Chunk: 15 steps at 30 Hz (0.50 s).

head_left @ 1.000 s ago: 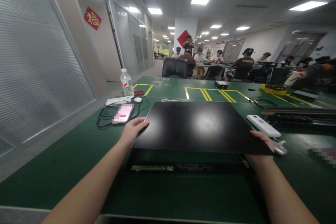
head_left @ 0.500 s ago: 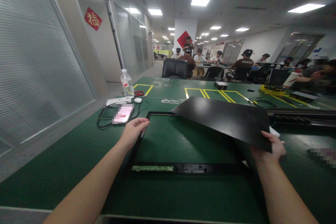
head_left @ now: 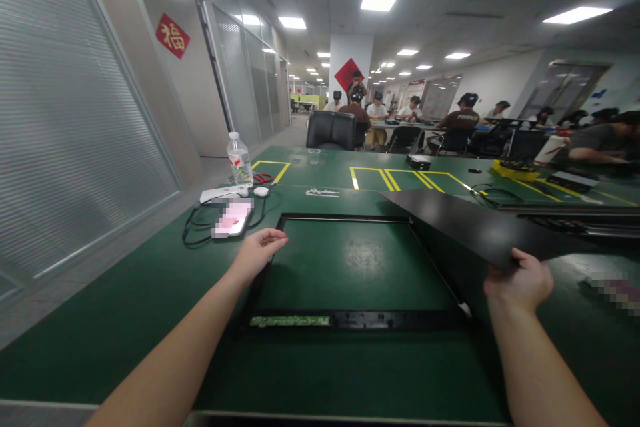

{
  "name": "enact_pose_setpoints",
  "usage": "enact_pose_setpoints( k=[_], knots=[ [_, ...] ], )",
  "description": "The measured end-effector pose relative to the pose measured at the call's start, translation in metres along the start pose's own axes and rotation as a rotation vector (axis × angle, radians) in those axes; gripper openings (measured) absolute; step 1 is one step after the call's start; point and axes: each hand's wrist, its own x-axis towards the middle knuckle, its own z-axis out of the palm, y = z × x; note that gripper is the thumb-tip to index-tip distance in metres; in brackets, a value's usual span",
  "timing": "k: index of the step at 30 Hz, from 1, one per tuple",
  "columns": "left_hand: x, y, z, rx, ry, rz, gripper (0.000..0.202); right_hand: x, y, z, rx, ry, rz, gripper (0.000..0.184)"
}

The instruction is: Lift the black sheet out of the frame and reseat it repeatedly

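Observation:
A thin black rectangular panel [head_left: 465, 220] is tilted in the air on the right, one long edge raised. My right hand [head_left: 523, 280] grips its near edge, thumb on top and the other fingers underneath, mostly hidden. On the table lies a black rectangular frame [head_left: 390, 321] with an open middle; a green circuit board strip [head_left: 290, 321] runs along the left part of its near bar. My left hand [head_left: 260, 253] is closed on the frame's left bar near the far corner, fingertips pinched together. The panel hides the table beyond the frame's right side.
On the green table [head_left: 125, 320], a phone [head_left: 233, 219], cables, a white mouse [head_left: 261, 192], red-handled scissors [head_left: 263, 178] and a water bottle [head_left: 240, 160] sit at left. A yellow tray [head_left: 515, 173] stands far right. Several people sit at tables beyond.
My right hand has carried the black panel to the right and tilted it more steeply, uncovering the frame's far right corner and right bar. The left hand stays on the frame's left bar.

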Motion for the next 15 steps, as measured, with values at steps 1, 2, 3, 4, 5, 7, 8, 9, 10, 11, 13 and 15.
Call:
enact_pose_setpoints(
  k=[1, 2, 3, 4, 5, 7, 8, 9, 10, 11, 13, 15],
  knots=[
    [0.0000, -0.0004, 0.0000, 0.013, -0.004, 0.003, 0.036, -0.0031, -0.0005, 0.0013, 0.007, 0.014, -0.033, 0.029],
    [0.0000, -0.0010, 0.0001, 0.026, -0.008, 0.007, 0.036, -0.0055, -0.0009, 0.0021, 0.003, 0.025, -0.056, 0.028],
    [0.0002, -0.0016, 0.0001, 0.038, -0.013, 0.009, 0.036, -0.0070, -0.0010, 0.0024, -0.012, 0.028, -0.059, 0.028],
    [0.0005, -0.0023, 0.0000, 0.049, -0.019, 0.012, 0.036, -0.0075, -0.0010, 0.0021, -0.030, 0.035, -0.058, 0.027],
    [0.0008, -0.0029, 0.0000, 0.060, -0.025, 0.014, 0.037, -0.0073, -0.0009, 0.0014, -0.046, 0.044, -0.055, 0.026],
    [0.0016, -0.0038, 0.0000, 0.085, -0.042, 0.014, 0.038, -0.0054, -0.0002, -0.0004, -0.063, 0.055, -0.054, 0.026],
    [0.0019, -0.0040, 0.0001, 0.100, -0.051, 0.014, 0.039, -0.0043, 0.0002, -0.0014, -0.061, 0.056, -0.059, 0.026],
    [0.0021, -0.0040, 0.0002, 0.115, -0.059, 0.017, 0.039, -0.0035, 0.0006, -0.0021, -0.055, 0.052, -0.064, 0.028],
    [0.0022, -0.0038, 0.0003, 0.130, -0.067, 0.021, 0.039, -0.0031, 0.0010, -0.0026, -0.048, 0.045, -0.068, 0.030],
    [0.0021, -0.0033, 0.0005, 0.145, -0.074, 0.027, 0.039, -0.0030, 0.0013, -0.0030, -0.042, 0.038, -0.073, 0.032],
    [0.0014, -0.0018, 0.0011, 0.170, -0.084, 0.041, 0.037, -0.0037, 0.0019, -0.0031, -0.041, 0.028, -0.079, 0.035],
    [0.0003, 0.0001, 0.0017, 0.187, -0.094, 0.049, 0.034, -0.0045, 0.0025, -0.0028, -0.058, 0.023, -0.076, 0.036]
  ],
)
